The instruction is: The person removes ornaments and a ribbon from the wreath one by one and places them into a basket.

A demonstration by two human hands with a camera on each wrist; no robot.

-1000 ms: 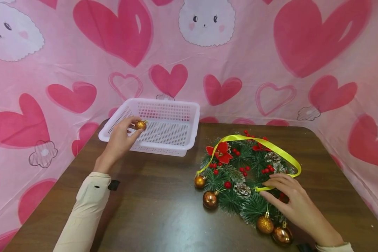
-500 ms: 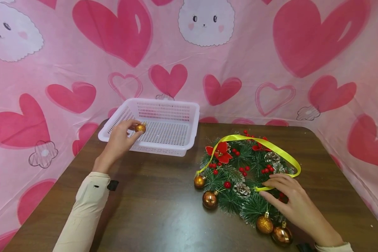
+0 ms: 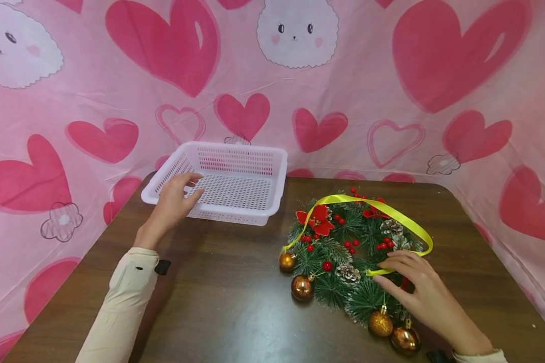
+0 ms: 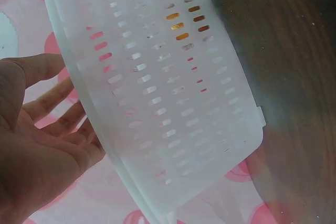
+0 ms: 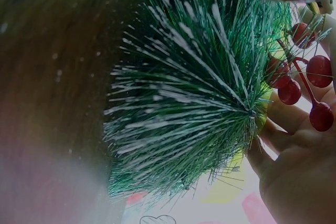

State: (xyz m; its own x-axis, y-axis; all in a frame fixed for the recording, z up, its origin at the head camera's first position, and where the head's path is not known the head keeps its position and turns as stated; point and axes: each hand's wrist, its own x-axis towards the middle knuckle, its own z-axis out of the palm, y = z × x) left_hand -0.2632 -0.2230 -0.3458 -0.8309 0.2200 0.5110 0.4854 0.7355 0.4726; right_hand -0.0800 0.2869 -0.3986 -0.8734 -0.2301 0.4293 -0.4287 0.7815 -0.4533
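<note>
My left hand [image 3: 178,197] hovers over the left rim of a white slotted basket [image 3: 236,149], fingers loosely spread and holding nothing. In the left wrist view the left hand [image 4: 39,145] is open beside the basket wall [image 4: 157,103], and an orange-gold ball [image 4: 185,24] shows through the slots, inside the basket. My right hand [image 3: 411,282] rests on a green pine wreath [image 3: 340,252] with red berries, pine cones and a yellow ribbon [image 3: 404,220]. Its fingers lie on the ribbon's end. Up close, a wreath branch [image 5: 184,103] and berries [image 5: 310,87] sit against the right hand [image 5: 299,182].
The wreath lies on a dark brown wooden table [image 3: 227,297]. Several gold and copper balls hang from its lower edge [image 3: 302,287] [image 3: 380,323]. A pink heart-print cloth [image 3: 345,75] walls the table at the back and sides.
My left hand held a gold ball over the basket; now the ball is out of its fingers and lies in the basket. The right hand has stayed on the wreath.
</note>
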